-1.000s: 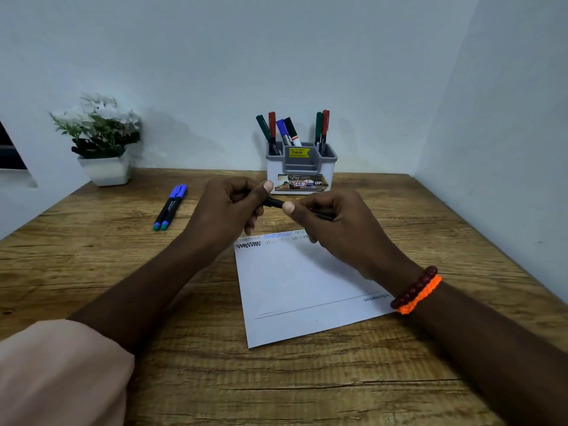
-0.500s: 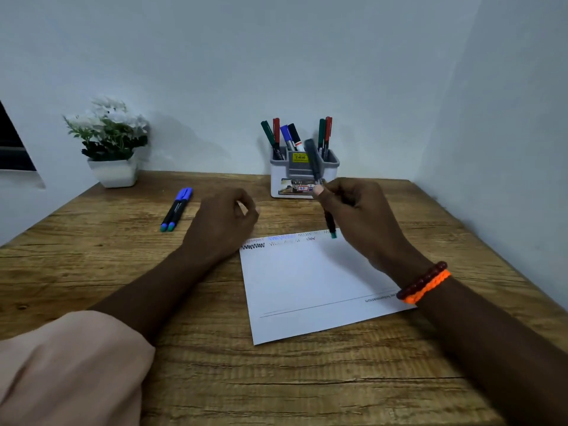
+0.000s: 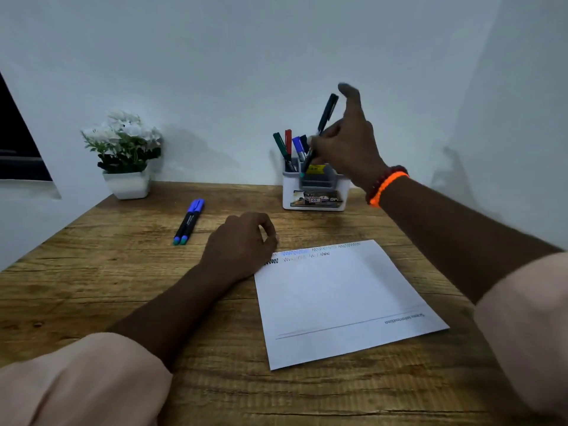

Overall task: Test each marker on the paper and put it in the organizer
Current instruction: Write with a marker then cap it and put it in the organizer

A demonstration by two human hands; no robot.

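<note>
My right hand (image 3: 347,149) is raised over the grey and white organizer (image 3: 316,202) and grips a dark marker (image 3: 326,114) with a green end. The marker is tilted, and its green end is down at the organizer's front compartment. Several markers (image 3: 288,146), green, red and blue, stand in the organizer's left part. My left hand (image 3: 239,244) rests on the table with curled fingers at the top left corner of the white paper (image 3: 338,299). Rows of scribbles run along the paper's top edge. Two blue-capped markers (image 3: 188,222) lie side by side on the table at the left.
A white pot of white flowers (image 3: 126,155) stands at the back left against the wall. Walls close the wooden table (image 3: 123,272) at the back and on the right. An orange and a dark red bracelet (image 3: 385,186) sit on my right wrist.
My right hand has lifted the marker off the paper's top edge and carried it back and up over the organizer. My left hand has settled at the paper's corner.
</note>
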